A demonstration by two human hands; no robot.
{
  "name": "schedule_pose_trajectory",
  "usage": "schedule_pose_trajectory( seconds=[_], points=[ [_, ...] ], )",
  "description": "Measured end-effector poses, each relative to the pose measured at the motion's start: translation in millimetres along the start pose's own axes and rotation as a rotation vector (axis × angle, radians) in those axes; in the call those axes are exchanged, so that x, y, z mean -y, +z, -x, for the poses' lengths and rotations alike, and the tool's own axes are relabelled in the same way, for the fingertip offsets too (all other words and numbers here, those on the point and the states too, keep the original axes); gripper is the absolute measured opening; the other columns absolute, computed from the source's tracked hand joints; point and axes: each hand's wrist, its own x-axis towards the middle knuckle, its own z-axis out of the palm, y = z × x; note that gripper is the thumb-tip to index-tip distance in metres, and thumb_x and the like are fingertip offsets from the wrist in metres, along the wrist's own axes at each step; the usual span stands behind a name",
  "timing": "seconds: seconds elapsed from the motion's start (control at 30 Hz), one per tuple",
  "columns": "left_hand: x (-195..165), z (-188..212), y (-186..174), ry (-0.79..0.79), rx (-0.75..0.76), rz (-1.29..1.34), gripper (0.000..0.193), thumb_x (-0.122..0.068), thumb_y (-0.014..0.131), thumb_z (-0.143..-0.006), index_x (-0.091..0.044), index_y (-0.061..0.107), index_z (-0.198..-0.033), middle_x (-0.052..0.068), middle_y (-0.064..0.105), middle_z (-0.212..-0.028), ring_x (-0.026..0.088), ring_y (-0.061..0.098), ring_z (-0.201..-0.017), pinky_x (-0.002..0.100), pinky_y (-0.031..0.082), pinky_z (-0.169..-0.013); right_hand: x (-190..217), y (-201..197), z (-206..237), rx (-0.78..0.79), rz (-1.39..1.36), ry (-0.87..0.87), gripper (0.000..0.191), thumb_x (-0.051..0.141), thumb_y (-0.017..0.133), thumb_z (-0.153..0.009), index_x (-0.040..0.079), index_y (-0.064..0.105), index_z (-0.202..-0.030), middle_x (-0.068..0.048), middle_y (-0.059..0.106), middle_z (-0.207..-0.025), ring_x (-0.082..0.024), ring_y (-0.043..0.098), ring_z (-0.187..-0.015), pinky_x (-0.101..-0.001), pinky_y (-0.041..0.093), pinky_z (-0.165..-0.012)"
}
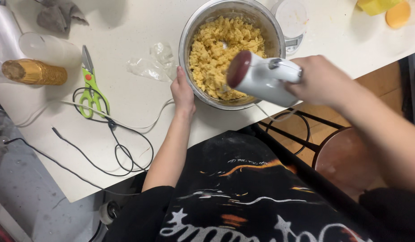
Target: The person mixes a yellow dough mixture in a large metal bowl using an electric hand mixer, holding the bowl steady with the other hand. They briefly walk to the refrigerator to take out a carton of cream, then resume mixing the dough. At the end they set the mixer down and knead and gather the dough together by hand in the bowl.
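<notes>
Mixer (pixel 261 77) over a steel bowl (pixel 186 33) of yellow crumbly dough (pixel 218 49) on a white counter (pixel 127 112).

Counter runs slantwise, its near edge passing just under the bowl; grey floor shows left of it, wood floor and a round stool (pixel 344 159) right of the bowl. Far left of the bowl lie a gold roll (pixel 33 71), a plastic cup (pixel 50 48), a grey cloth (pixel 59 14), then green scissors (pixel 92 87) and loose black and white cords (pixel 118 143); bare counter lies between these and the bowl. Crumpled film (pixel 151 65) sits just left of the bowl. Left hand (pixel 182 92) lies against the bowl's left wall, fingers together. Right hand (pixel 319 80) is wrapped round the mixer's handle. Mixer's long axis runs left-right, dark end leftward, above the bowl's near rim. A scale (pixel 293 22) touches the bowl's right side.
</notes>
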Motion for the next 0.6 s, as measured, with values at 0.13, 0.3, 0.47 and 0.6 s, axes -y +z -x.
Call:
schedule_pose_trajectory(
  seconds=[0.13,0.3,0.47,0.6],
  points=[
    [1.4,-2.0,-2.3,-0.044,0.037,0.057,0.065,-0.047,0.041,-0.107,0.011,0.066,-0.121,0.016,0.073,-0.118,0.019,0.067,-0.107,0.032,0.052,-0.096,-29.6,-13.8,0.1,-0.092,0.213,0.132,0.027,0.032,0.077,-0.087,0.013,0.075,-0.105,-0.019,0.075,-0.087,-0.039,0.071,-0.081,-0.0468,0.057,-0.079],
    [-1.6,-3.7,-7.5,-0.074,0.108,0.053,0.067,-0.049,0.039,-0.108,0.011,0.063,-0.125,0.017,0.073,-0.122,0.02,0.067,-0.11,0.031,0.052,-0.098,-31.8,-1.6,-17.4,-0.198,-0.147,0.154,0.023,0.02,0.072,-0.09,0.01,0.074,-0.11,-0.017,0.075,-0.088,-0.031,0.073,-0.079,-0.041,0.059,-0.076],
    [-6.9,-1.2,-8.4,-0.196,0.147,0.158,0.064,-0.047,0.04,-0.106,0.009,0.062,-0.125,0.016,0.072,-0.12,0.021,0.068,-0.109,0.034,0.054,-0.096,3.7,41.6,-32.0,-0.134,-0.384,-0.093,0.023,0.012,0.071,-0.085,0.007,0.074,-0.107,-0.011,0.076,-0.086,-0.019,0.073,-0.08,-0.0353,0.058,-0.078],
    [-0.8,3.1,-1.1,-0.063,0.049,0.124,0.063,-0.046,0.043,-0.108,0.011,0.064,-0.124,0.016,0.072,-0.12,0.019,0.066,-0.108,0.032,0.05,-0.098,-10.0,25.8,-18.0,-0.045,-0.379,-0.054,0.024,0.016,0.07,-0.087,0.009,0.074,-0.11,-0.012,0.075,-0.084,-0.023,0.071,-0.076,-0.0374,0.058,-0.074]
  ],
)
